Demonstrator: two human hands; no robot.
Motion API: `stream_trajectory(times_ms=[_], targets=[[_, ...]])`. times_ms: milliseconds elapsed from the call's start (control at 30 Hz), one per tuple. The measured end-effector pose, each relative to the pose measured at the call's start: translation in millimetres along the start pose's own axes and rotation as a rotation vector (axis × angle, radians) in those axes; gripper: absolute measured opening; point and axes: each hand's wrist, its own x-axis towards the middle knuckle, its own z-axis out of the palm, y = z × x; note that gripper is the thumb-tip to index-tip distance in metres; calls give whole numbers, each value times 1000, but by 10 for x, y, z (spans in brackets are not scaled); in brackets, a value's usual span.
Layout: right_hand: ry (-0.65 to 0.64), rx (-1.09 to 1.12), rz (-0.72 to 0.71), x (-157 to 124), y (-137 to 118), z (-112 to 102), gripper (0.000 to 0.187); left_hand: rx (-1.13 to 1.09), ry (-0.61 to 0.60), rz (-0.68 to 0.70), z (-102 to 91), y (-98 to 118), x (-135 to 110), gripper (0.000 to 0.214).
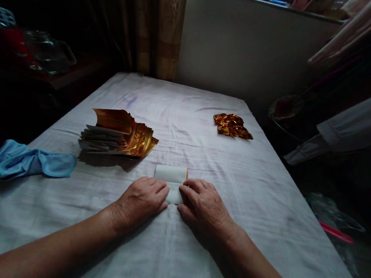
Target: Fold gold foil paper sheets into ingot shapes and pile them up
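Observation:
A small white sheet of paper with a gold edge lies on the white cloth-covered table in front of me. My left hand and my right hand rest side by side on its near part, fingers curled and pressing the paper down against the cloth. A stack of gold foil sheets sits to the left, just beyond my left hand. A small heap of folded gold pieces lies farther off to the right.
A blue cloth hangs over the table's left edge. A glass jug and red items stand on a dark side surface at left. Curtains and a white wall lie behind. A sleeve-like white fabric hangs at right.

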Motion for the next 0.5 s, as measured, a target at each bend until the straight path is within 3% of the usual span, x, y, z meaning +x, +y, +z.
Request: stream_trajectory(times_ms=[67,200,500], targets=[[7,10,8,3,-27,2,30,75,-8,9,27,49,29,3],[54,33,19,12,-41,40,27,174,25,30,63,111,76,20],[274,14,-61,23,57,225,16,-113,194,-1,51,-93,51,17]])
